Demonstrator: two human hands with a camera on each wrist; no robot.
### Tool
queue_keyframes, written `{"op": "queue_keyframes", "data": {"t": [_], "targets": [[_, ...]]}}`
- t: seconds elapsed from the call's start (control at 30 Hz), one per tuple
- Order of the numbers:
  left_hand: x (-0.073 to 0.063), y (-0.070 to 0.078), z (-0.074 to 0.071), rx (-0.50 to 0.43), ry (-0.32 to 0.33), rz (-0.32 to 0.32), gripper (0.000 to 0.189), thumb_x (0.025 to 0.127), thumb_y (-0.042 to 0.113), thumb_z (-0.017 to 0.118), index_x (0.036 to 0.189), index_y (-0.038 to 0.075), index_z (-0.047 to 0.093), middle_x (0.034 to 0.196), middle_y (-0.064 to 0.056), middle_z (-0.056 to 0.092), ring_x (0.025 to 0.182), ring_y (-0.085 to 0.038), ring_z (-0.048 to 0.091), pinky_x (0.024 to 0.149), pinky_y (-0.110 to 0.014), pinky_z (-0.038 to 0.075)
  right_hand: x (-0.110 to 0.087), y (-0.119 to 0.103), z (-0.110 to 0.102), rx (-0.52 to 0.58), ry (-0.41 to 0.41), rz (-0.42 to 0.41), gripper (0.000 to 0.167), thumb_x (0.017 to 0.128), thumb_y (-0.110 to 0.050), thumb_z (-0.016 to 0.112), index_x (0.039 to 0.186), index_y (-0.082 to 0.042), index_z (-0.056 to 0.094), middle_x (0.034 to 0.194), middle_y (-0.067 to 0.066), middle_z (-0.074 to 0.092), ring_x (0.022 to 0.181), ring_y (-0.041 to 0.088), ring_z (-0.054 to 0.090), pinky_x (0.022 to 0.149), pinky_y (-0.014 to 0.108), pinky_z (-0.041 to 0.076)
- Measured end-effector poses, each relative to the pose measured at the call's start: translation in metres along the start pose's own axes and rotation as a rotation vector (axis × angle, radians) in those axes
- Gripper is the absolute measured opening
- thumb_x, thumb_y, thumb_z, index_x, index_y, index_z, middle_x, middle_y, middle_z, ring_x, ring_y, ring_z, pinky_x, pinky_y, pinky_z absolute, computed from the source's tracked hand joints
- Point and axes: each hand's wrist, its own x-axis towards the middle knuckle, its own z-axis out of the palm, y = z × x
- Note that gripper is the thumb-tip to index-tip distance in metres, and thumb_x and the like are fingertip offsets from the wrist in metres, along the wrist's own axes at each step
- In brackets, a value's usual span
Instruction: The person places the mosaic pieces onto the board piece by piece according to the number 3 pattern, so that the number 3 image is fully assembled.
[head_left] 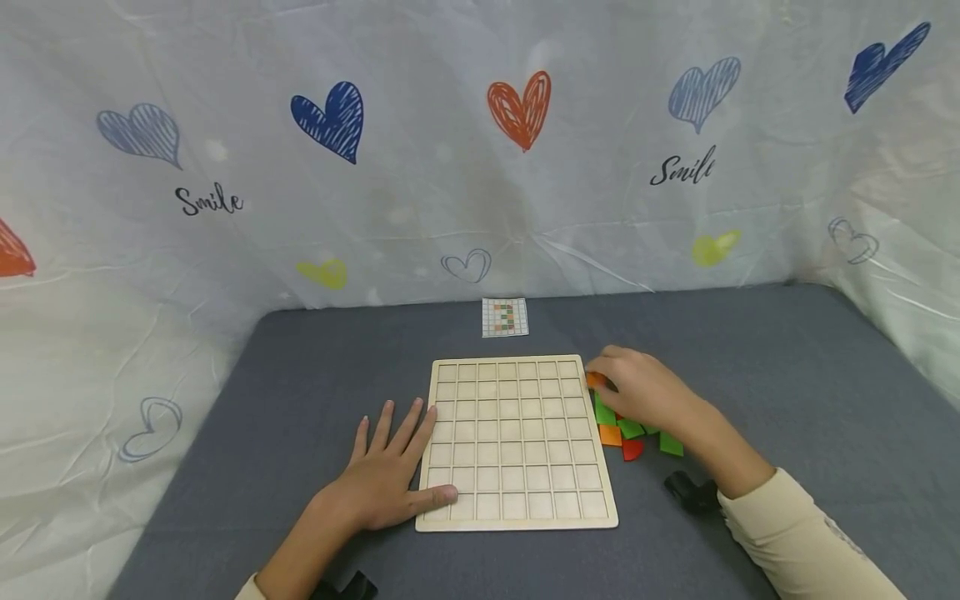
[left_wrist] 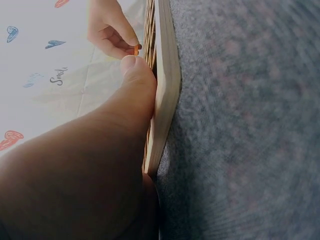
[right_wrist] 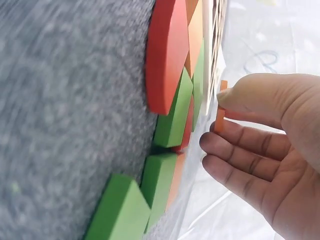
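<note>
A wooden grid board [head_left: 510,454] lies flat in the middle of the table. My left hand [head_left: 382,487] rests on its left edge, fingers spread, thumb over the lower left corner. Beside the board's upper right edge, my right hand [head_left: 645,387] pinches an orange tile [right_wrist: 220,112] between thumb and fingertips, just above the table. Under and below that hand lies a loose group of tiles: green tiles [head_left: 671,443], an orange tile [head_left: 610,435] and a red tile with a curved side [head_left: 632,450]. The right hand hides part of the group in the head view.
A small pattern card [head_left: 505,317] with coloured squares lies behind the board. Grey cloth covers the table [head_left: 300,375]. A white curtain [head_left: 420,167] printed with hearts hangs along the back. Black wrist devices [head_left: 690,492] sit below both wrists.
</note>
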Motion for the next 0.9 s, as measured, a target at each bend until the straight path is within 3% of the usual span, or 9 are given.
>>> {"op": "queue_keyframes", "data": {"t": [0.47, 0.9], "targets": [[0.0, 0.0, 0.0, -0.001, 0.001, -0.001, 0.106, 0.086, 0.082, 0.045, 0.164, 0.02, 0.007, 0.168, -0.008, -0.001, 0.149, -0.042, -0.013, 0.111, -0.068, -0.008, 0.012, -0.007, 0.003, -0.001, -0.035, -0.027, 0.021, 0.087, -0.005, 0.077, 0.107, 0.0, 0.074, 0.096, 0.006, 0.065, 0.077, 0.015, 0.056, 0.064, 0.029, 0.05], [0.001, -0.004, 0.004, -0.003, 0.01, -0.006, 0.109, 0.084, 0.086, 0.043, 0.163, 0.022, 0.004, 0.168, -0.006, -0.004, 0.149, -0.04, -0.014, 0.112, -0.067, -0.009, 0.028, -0.022, 0.008, 0.027, -0.06, -0.062, 0.016, 0.088, -0.003, 0.076, 0.104, -0.001, 0.075, 0.09, 0.003, 0.062, 0.073, 0.013, 0.052, 0.064, 0.028, 0.047]]}}
